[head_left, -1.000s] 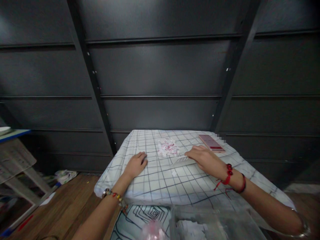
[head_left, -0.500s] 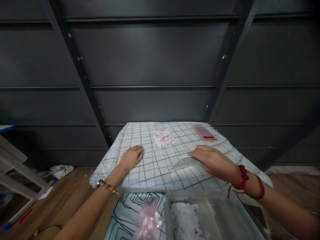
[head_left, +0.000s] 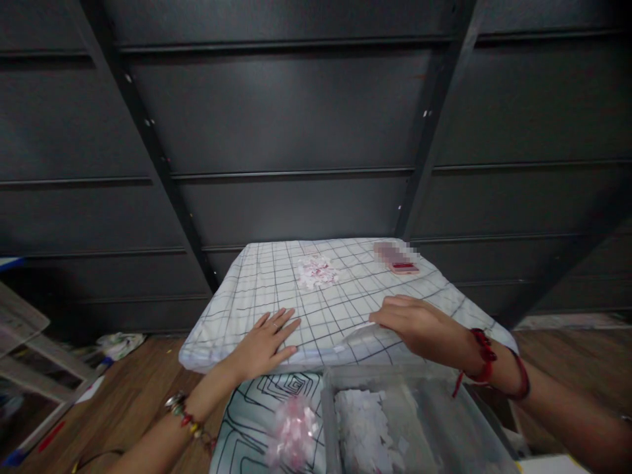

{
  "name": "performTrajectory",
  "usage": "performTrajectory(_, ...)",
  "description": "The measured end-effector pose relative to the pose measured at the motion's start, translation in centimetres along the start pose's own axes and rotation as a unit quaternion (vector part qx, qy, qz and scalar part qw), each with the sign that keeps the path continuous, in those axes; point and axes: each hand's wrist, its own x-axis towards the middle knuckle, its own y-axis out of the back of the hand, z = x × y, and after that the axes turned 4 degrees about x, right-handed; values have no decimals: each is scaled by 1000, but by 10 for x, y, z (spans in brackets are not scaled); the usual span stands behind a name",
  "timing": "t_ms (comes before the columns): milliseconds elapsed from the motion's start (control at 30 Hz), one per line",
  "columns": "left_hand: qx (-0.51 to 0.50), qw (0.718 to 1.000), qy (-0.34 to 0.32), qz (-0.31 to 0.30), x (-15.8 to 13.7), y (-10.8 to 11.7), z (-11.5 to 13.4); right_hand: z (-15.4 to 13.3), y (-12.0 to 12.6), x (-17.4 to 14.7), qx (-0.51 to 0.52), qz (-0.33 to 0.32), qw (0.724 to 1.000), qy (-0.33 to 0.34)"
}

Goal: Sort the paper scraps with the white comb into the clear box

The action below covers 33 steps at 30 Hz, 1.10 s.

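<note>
My left hand lies on the white checked cloth, its fingers spread, with nothing in it. My right hand is closed, pinching a thin whitish sheet by its right end, low over the cloth's near part. Whether this sheet is paper or plastic I cannot tell. Farther back on the cloth sits a small pile of white and pink scraps. Nearer me stands a clear plastic bin, with many small white pieces in its left part.
A pink phone rests at the cloth's back right. Left of the bin, a clear bag with pink and white contents lies on a green patterned cloth. A dark panelled wall rises behind. At left stands a pale frame.
My left hand has come nearer to me and its fingers have spread out flat. The sheet in my right hand has tilted and lies lower. The view has shifted slightly.
</note>
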Motion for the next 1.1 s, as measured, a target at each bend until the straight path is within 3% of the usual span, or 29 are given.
performTrajectory(167, 12, 1000, 0, -6, 1, 1, 2, -9, 11, -9, -16, 2, 1000, 4)
performTrajectory(333, -11, 1000, 4, 2, 1, 0, 1, 3, 17, -1, -39, 52, 998, 26)
performTrajectory(533, -100, 992, -21, -72, 15, 28, -19, 35, 0, 43, -55, 52, 995, -60)
performTrajectory(600, -140, 989, -3, -49, 27, 38, -32, 43, -10, 63, -60, 54, 993, -87)
performTrajectory(667, -147, 987, 58, -6, 42, 40, -47, 48, -20, 82, -74, 50, 990, -107)
performTrajectory(833, -13, 982, 147, 121, 74, 13, -78, 54, -37, 118, -93, 27, 990, -100)
performTrajectory(967, 34, 970, 212, 112, 80, -14, -82, 52, -50, 126, -108, 39, 990, -79)
performTrajectory(1100, 48, 969, 229, 84, 77, -22, -79, 46, -59, 121, -128, 51, 989, -60)
